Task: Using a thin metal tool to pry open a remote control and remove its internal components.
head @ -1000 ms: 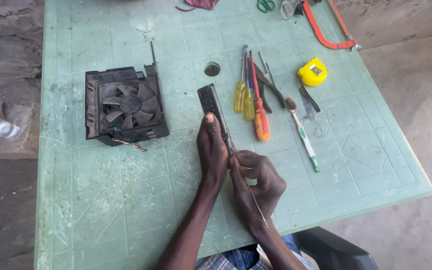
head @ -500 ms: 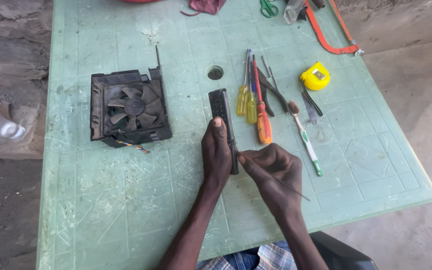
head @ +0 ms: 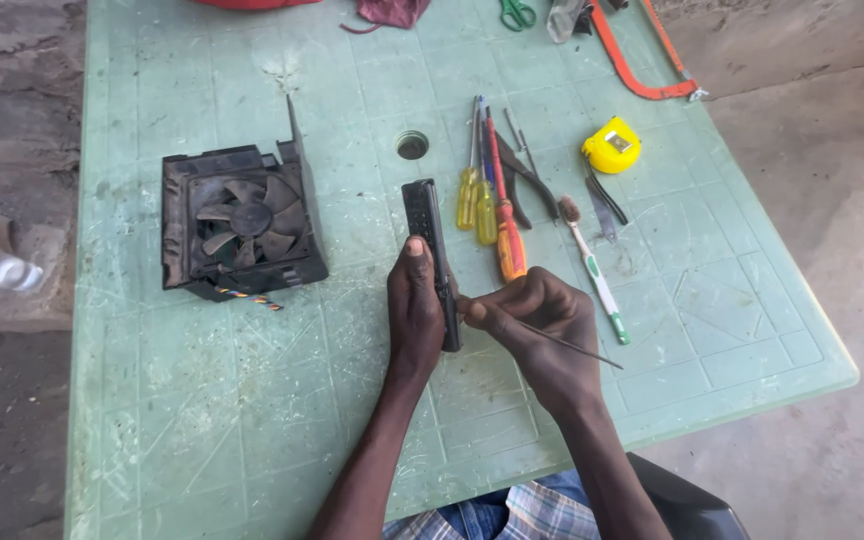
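Observation:
A long black remote control (head: 424, 225) lies lengthwise on the pale green plastic table (head: 252, 420). My left hand (head: 414, 305) grips its near end, thumb laid on its face. My right hand (head: 537, 320) pinches a thin dark metal rod (head: 562, 342). The rod's tip touches the remote's right edge, and its free end points off to the right.
A black cooling fan (head: 242, 222) in its housing sits left of the remote. Right of it lie several screwdrivers (head: 487, 195), black pliers (head: 522, 180), a toothbrush (head: 592, 268) and a yellow tape measure (head: 610, 145). An orange hacksaw (head: 642, 55) and green scissors (head: 517, 12) lie at the far edge.
My right hand has moved from below the left hand out to the remote's right side, and the rod now points right. The view has shifted slightly.

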